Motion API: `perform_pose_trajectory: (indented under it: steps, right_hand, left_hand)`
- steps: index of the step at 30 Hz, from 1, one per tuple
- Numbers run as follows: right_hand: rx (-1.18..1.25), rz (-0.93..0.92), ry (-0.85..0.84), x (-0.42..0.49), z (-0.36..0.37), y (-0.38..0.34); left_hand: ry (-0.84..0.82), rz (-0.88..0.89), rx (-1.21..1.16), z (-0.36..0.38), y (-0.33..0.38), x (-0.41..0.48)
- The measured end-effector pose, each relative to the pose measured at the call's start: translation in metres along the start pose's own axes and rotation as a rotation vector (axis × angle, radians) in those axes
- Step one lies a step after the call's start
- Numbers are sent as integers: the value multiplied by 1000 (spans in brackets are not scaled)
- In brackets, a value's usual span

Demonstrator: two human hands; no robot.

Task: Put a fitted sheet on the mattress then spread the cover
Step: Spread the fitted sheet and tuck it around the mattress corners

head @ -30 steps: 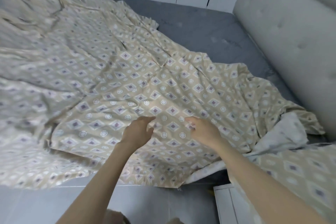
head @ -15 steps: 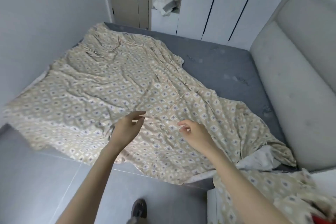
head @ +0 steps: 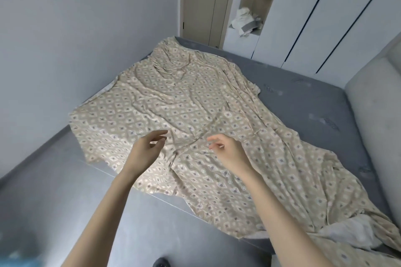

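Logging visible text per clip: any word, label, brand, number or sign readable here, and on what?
None readable. The beige diamond-patterned fabric sheet carries only a printed motif; the dark grey mattress, white panelled wardrobe doors and pale wooden door show no lettering.

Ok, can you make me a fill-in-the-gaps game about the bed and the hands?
1. The patterned sheet lies crumpled on a ____ mattress.
2. The left hand and the right hand hover over the sheet and hold ____.
3. The door behind the bed has a dark ____.

Missing words: grey; nothing; handle.
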State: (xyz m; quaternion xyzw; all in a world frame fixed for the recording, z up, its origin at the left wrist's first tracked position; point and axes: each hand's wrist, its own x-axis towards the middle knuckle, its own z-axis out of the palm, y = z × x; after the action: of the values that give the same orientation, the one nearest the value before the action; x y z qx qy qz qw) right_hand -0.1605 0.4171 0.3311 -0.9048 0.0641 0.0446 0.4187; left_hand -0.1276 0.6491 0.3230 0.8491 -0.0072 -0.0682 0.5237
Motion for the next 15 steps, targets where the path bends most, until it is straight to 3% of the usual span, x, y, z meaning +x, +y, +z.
perform_pose_trajectory:
  steps: [15]
  right_hand:
    - [60,-64,-195,176,169,-143]
  left_hand:
    - [183,-180,-5,-199,-102,107]
